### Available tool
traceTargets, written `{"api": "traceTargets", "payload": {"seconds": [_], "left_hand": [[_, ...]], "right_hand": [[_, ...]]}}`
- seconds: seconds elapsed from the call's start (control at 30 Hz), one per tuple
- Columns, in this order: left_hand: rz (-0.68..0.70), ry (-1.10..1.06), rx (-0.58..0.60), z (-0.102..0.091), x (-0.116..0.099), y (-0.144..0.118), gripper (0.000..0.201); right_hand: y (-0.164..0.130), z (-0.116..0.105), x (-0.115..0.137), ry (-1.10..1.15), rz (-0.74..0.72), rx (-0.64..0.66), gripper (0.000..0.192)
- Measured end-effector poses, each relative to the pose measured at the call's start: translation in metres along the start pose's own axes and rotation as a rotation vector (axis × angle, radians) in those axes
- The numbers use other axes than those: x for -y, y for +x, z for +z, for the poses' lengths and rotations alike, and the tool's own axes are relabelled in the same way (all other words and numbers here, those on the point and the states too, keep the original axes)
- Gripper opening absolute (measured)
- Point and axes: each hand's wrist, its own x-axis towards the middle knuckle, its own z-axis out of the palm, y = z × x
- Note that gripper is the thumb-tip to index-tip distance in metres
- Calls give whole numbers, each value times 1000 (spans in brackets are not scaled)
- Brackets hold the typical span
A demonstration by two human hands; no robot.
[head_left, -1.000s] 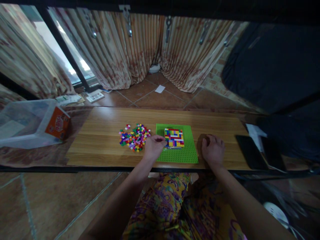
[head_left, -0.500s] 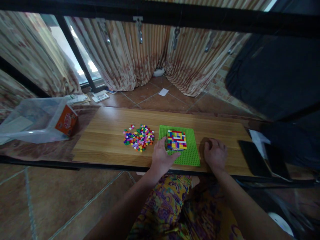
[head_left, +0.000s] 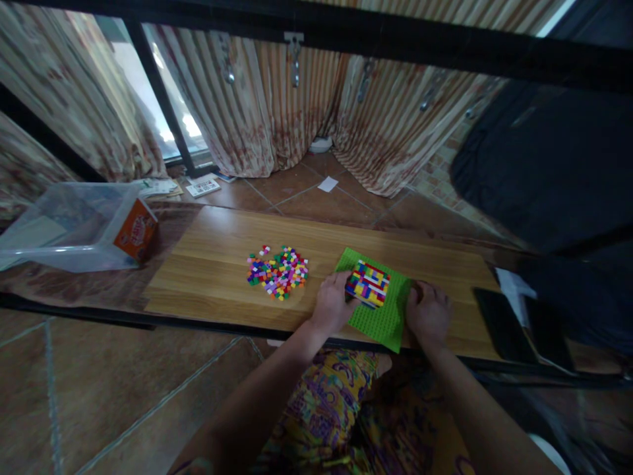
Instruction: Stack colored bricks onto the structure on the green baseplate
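A green baseplate (head_left: 386, 318) lies turned at an angle on the wooden tabletop (head_left: 212, 264), its near corner over the front edge. On it stands a square block of multicoloured bricks (head_left: 368, 283). My left hand (head_left: 331, 305) grips the plate's left edge beside the block. My right hand (head_left: 428, 313) holds the plate's right edge. A loose heap of small coloured bricks (head_left: 278, 272) lies on the wood to the left of the plate.
A clear plastic tub (head_left: 64, 227) with an orange box (head_left: 134, 232) sits at the far left. Two dark phones (head_left: 519, 320) and white paper lie at the right end. Curtains (head_left: 277, 99) hang behind, over a tiled floor. Patterned clothing covers my lap below.
The green baseplate has been rotated from square to a diagonal. My left hand moved from the brick block to the plate's left edge, and my right hand closed on its right edge.
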Motion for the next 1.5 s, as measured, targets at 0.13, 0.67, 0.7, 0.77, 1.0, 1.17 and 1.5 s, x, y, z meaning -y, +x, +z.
{"api": "traceTargets", "payload": {"seconds": [0.13,0.67,0.7,0.77,1.0,1.17,1.5], "left_hand": [[51,-70,125,-16,14,11,50],[-80,196,-253,-75,23,-23,28],[-84,230,-279,-83,27,-23,27],[-91,318,-298,-97,35,-20,25],[-72,547,-207,-102,38,-2,18],[-83,591,-183,-100,33,5,16],[-38,158,61,-57,-9,1,18]], "right_hand": [[0,0,-1,5,-5,6,39],[1,7,-8,3,-48,-11,38],[1,6,-8,3,-47,-16,38],[0,5,-7,0,-45,-23,39],[1,4,-5,-8,-51,-27,39],[0,4,-5,-10,-25,-3,38],[0,1,0,-7,4,-13,37]]}}
